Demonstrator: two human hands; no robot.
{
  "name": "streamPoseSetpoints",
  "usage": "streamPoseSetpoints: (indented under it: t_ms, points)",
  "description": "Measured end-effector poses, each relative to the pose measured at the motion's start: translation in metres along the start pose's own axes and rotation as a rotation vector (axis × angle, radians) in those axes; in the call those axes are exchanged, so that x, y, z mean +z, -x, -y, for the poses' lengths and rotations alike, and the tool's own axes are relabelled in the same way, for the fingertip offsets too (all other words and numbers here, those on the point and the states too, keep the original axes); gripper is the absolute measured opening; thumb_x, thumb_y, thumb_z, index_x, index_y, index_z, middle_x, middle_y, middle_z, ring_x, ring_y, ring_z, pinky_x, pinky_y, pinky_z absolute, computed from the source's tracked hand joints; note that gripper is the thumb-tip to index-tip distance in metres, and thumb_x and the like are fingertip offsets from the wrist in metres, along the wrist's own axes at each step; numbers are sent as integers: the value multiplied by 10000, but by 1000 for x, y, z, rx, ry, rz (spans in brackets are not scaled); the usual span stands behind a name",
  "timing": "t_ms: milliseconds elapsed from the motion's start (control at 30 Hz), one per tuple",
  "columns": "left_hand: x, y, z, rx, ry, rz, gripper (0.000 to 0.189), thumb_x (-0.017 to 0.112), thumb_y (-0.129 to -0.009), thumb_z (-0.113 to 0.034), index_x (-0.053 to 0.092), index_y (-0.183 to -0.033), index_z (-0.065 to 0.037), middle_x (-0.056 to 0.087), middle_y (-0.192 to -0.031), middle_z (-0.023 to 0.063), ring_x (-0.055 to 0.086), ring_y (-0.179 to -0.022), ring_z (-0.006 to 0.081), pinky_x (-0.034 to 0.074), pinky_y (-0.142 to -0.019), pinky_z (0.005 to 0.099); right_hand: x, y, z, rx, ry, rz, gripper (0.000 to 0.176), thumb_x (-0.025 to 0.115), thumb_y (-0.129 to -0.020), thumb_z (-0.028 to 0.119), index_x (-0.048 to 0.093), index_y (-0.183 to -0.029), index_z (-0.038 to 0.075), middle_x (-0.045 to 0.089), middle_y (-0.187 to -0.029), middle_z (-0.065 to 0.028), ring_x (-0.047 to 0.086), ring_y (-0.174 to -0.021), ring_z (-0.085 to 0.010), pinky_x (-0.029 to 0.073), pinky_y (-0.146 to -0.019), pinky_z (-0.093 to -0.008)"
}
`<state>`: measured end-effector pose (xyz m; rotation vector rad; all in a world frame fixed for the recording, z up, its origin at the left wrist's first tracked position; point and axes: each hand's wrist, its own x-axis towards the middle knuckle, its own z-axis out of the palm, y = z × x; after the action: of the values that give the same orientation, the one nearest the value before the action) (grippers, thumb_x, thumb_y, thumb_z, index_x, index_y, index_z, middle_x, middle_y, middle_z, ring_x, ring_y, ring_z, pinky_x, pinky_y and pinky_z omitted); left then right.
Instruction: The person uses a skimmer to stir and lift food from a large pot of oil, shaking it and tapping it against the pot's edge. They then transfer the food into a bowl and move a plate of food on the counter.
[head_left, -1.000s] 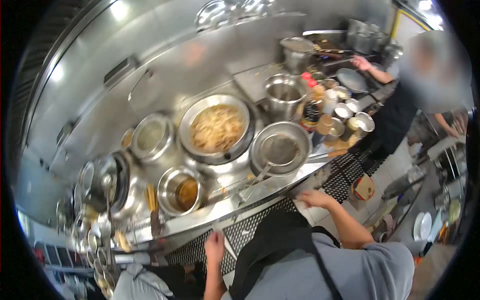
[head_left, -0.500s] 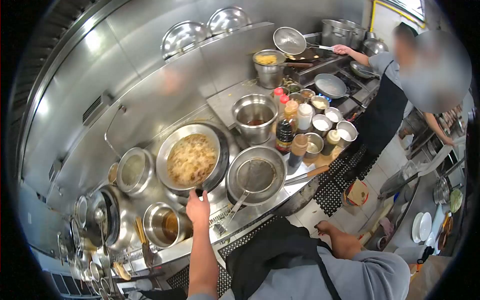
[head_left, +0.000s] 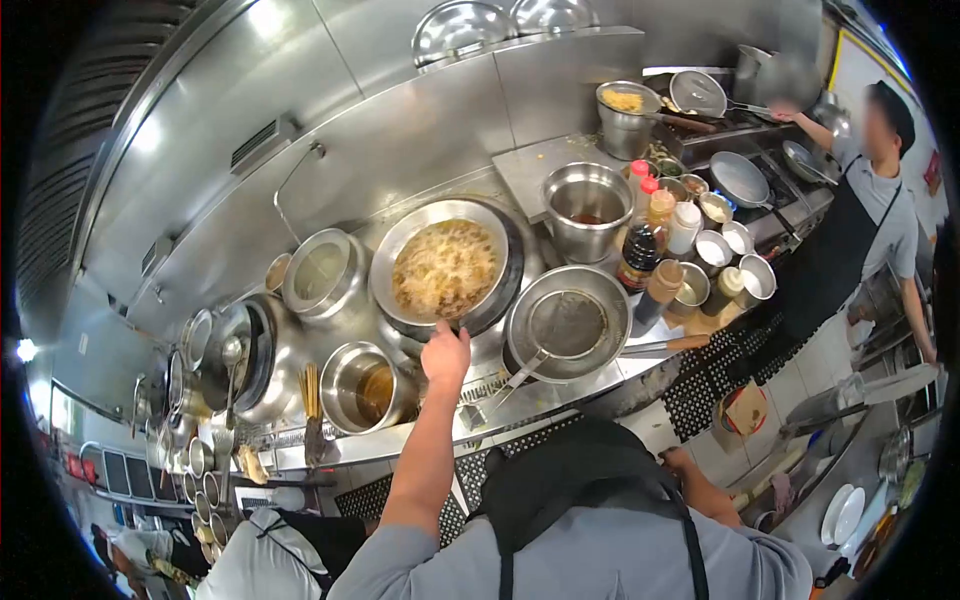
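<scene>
Shiny steel wall panels (head_left: 430, 120) rise behind a long steel table (head_left: 612, 376) set close with pots, pans and bottles. Toward the table, the person's left arm stretches forward from its grey sleeve, the back of the hand turned up. The left hand (head_left: 447, 352) is at the near rim of a wide wok (head_left: 383, 268), its grip clamped on the short dark handle (head_left: 462, 329), the fingers partly hidden. Pale, foaming food (head_left: 447, 268) fills the middle of the wok, which sits on the table between a big pot (head_left: 325, 270) and a pan with a strainer (head_left: 568, 322) lying in it. The right arm hangs low and bent by the person's side, away from the pans; the right hand (head_left: 680, 458) shows only in part, and I cannot tell whether its grip is apart or together.

Nearer the table's front edge stand a pot of brown liquid (head_left: 372, 390) and, beside it, a wooden-handled brush (head_left: 313, 400). Sauce bottles (head_left: 643, 250) and small metal bowls crowd the right part. Beyond them another person in a black apron (head_left: 840, 225) stands by the stove (head_left: 790, 205). Black holed mats (head_left: 693, 402) cover parts of the pale tiled floor, where a bucket (head_left: 744, 410) stands
</scene>
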<state>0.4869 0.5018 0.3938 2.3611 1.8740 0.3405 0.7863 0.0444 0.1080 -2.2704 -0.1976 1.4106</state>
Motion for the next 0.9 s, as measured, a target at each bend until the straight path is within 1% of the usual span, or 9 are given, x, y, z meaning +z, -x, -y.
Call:
streamPoseSetpoints:
  t_ms: [200, 333, 500, 600, 633, 733, 767, 833, 900]
  points:
    - [13, 1, 9, -11, -22, 11, 375, 566, -876, -362, 531, -962, 1, 662, -850, 243, 664, -767, 396, 536, -713, 473, -7, -5, -1, 98, 17, 44, 236, 585, -882, 203, 600, -891, -33, 619, -694, -150, 628, -544, -261, 469, -452, -381]
    - [-3, -6, 0, 1, -30, 5, 384, 579, -864, -354, 519, -985, 6, 664, -841, 239, 666, -758, 394, 537, -713, 469, 0, -15, -2, 76, -80, 14, 230, 577, -881, 196, 594, -909, -32, 618, -692, -144, 629, -542, -254, 469, -453, -378]
    - [-5, -8, 5, 1, 15, 12, 390, 581, -856, -356, 509, -981, 7, 663, -844, 248, 659, -779, 407, 528, -722, 481, -6, -11, 19, 50, -30, 31, 234, 570, -889, 192, 594, -950, -32, 616, -695, -146, 617, -538, -250, 477, -477, -371]
    - [10, -10, 15, 24, 3, 13, 388, 577, -856, -355, 511, -986, 5, 662, -847, 249, 654, -773, 415, 522, -724, 492, -4, -27, 2, -61, 60, 124, 232, 570, -890, 190, 598, -960, -29, 618, -700, -144, 614, -543, -246, 478, -484, -369]
    - [7, -7, 15, -6, 21, 11, 379, 569, -856, -353, 518, -977, 2, 660, -842, 251, 651, -770, 419, 519, -730, 494, -9, -26, 0, -311, 342, 147, 221, 566, -894, 187, 600, -959, -21, 622, -709, -135, 620, -555, -240, 479, -485, -372]
    - [-7, -9, 9, 2, 34, -17, 376, 563, -855, -349, 524, -985, 2, 659, -845, 253, 650, -778, 420, 517, -740, 492, -2, -30, 4, 78, -96, 53, 215, 569, -893, 184, 599, -960, -18, 619, -704, -133, 614, -537, -240, 483, -480, -373]
    - [-4, -2, 13, -8, 32, 6, 378, 563, -855, -348, 526, -991, 3, 659, -849, 254, 650, -783, 421, 516, -742, 492, 1, -24, -6, 107, -89, 62, 214, 570, -892, 184, 600, -955, -18, 619, -700, -134, 612, -530, -240, 484, -478, -373]
    - [1, -3, 13, -33, 47, 13, 380, 564, -854, -344, 531, -1003, 5, 659, -857, 255, 650, -792, 421, 516, -746, 491, -3, -31, 2, 122, -69, 66, 211, 571, -891, 185, 602, -944, -18, 618, -693, -138, 609, -517, -241, 488, -475, -372]
    - [-8, -6, 7, -41, 53, 11, 383, 566, -854, -343, 531, -1011, 5, 660, -879, 259, 652, -803, 420, 517, -754, 489, -6, -33, 6, 87, -43, 50, 212, 573, -888, 191, 604, -921, -17, 618, -683, -138, 610, -511, -242, 487, -465, -370]
